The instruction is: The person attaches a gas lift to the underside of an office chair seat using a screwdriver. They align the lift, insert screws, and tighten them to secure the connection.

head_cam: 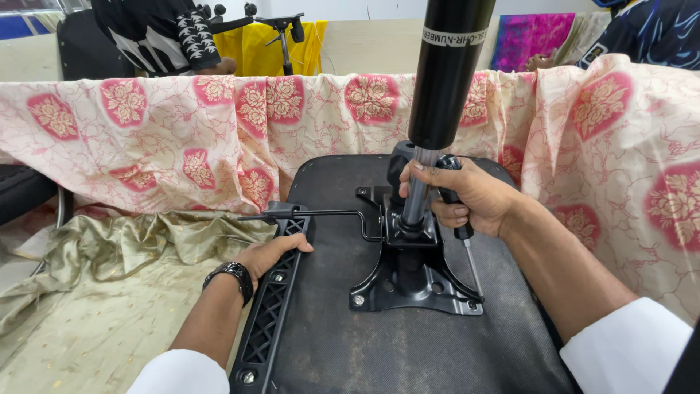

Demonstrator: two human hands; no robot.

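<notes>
Left hand [271,253] lay flat, fingers loose, on the upturned chair seat's [350,343] plastic edge; the metal bracket [412,281] sat centred on it with its gas cylinder [445,73] upright; right hand [467,195] was clamped round a screwdriver [461,219], its tip at the bracket's last corner, apparently near finishing.

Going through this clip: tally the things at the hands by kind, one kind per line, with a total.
Hands: 2, left hand on the seat edge, right hand gripping the screwdriver
Seat base: 1
Metal plate: 1
Gas cylinder: 1
Lever: 1
Screwdriver: 1
Wristwatch: 1
Total: 8
</notes>
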